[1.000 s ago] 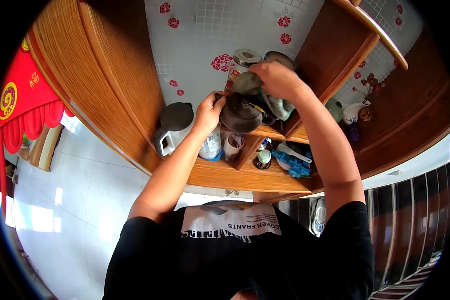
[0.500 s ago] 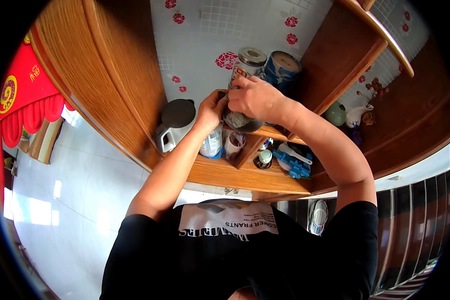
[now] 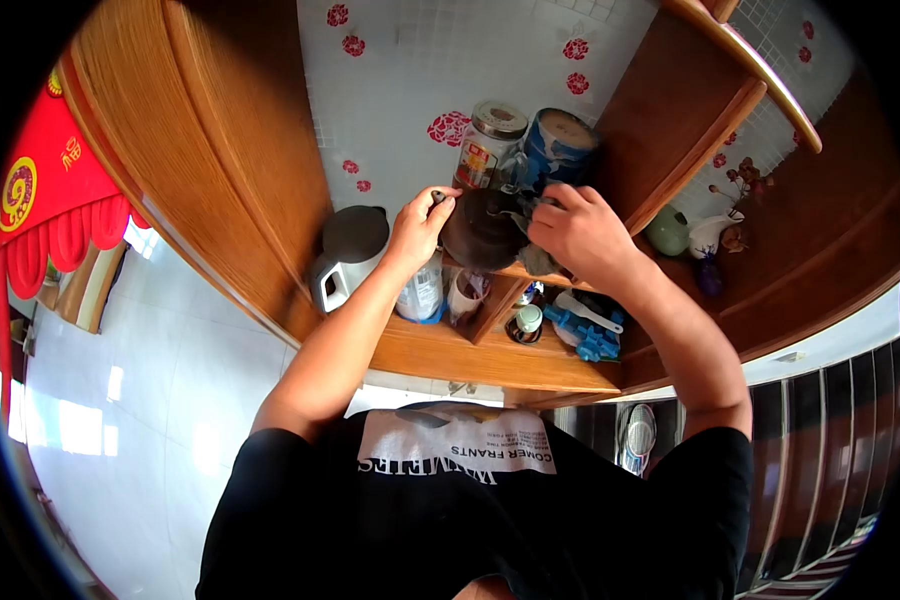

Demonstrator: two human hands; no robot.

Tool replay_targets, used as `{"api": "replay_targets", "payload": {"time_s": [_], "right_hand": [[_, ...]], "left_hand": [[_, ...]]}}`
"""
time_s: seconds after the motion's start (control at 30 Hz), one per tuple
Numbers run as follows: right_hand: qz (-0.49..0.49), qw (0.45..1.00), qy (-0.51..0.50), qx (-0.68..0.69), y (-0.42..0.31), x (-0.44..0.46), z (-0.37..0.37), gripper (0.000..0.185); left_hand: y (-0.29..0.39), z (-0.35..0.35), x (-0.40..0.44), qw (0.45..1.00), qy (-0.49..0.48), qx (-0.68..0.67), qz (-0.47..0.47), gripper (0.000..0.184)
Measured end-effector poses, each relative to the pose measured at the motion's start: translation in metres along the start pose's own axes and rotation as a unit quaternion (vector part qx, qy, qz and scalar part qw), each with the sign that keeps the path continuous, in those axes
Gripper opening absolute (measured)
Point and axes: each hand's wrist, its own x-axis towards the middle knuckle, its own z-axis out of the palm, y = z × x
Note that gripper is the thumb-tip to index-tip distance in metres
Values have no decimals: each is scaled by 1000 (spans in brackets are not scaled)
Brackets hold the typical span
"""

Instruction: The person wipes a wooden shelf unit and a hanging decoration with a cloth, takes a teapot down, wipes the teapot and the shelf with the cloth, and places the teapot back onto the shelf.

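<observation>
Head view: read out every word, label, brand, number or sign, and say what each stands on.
"COMER FRANTS": black shirt, upside down.
Larger letters, same shirt: distorted, not surely readable.
Fine print, same shirt: too small.
Gold character, red hanging: too blurred.
Labels on lidded jar and white package: too small.

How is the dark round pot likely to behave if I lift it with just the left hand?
The dark round pot looks hard-walled, so it should stay stiff. Its body sits to one side of the left hand, so it may twist or tip. The rounded side could slip under the cloth in the right hand. Weight: cannot tell.
</observation>
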Motion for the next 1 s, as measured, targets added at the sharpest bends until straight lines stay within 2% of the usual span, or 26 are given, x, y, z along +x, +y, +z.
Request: {"api": "replay_targets", "payload": {"time_s": [0.03,0.1,0.13,0.17,0.23,0.27,0.3,0.37,0.4,0.43,0.5,0.53,0.6,0.63,0.7,0.77,0.83,0.9,0.93,1.0], "right_hand": [[15,999,-30,-15,-2,-2,-9,11],[138,977,85,137,-14,-22,-38,18],[123,978,81,144,-13,-21,-43,27],[230,928,97,278,-19,-37,-38,31],[269,897,90,338,-24,-47,-31,33],[405,674,62,614,-39,-68,-4,26],[386,623,94,674,-45,-72,3,22],[442,541,146,700,-57,-74,13,25],[472,566,161,656,-58,-70,12,28],[461,707,151,515,-49,-68,8,34],[479,746,143,441,-48,-58,-3,38],[481,743,144,443,-48,-52,-7,38],[437,850,143,256,-43,-33,-10,45],[402,889,97,198,-42,-16,-7,53],[390,898,67,191,-42,-7,4,58],[373,903,-68,204,-51,14,-2,63],[244,966,11,83,-66,19,-3,67],[232,967,33,103,-64,21,-8,52],[229,967,31,103,-63,23,-5,52],[196,975,68,73,-57,27,6,32]], "left_hand": [[1,0,-3,1000,10,2,2,18],[2,3,-3,1000,17,0,1,19],[-2,3,-2,1000,26,-15,2,19],[-5,4,-2,999,31,-30,2,18],[-12,4,-1,999,23,-35,-8,18],[-12,6,-1,998,26,-50,-11,17],[-11,7,-1,997,33,-66,-14,17],[-10,7,-2,997,26,-60,-26,18],[-9,7,-3,997,22,-56,-39,18],[-8,7,-4,998,19,-52,-40,18],[-6,8,-5,995,22,-83,-58,19],[-6,7,-6,995,20,-79,-60,19],[-7,7,-5,997,24,-48,-48,19],[-6,7,-5,997,23,-46,-49,19],[-6,8,-4,995,27,-76,-62,18],[-5,7,-5,996,30,-65,-62,16],[-4,6,-4,996,39,-55,-60,15],[-3,7,-5,995,30,-82,-53,16],[-2,6,-5,998,29,-30,-51,16],[1,4,-5,997,29,-52,-56,16]]}}
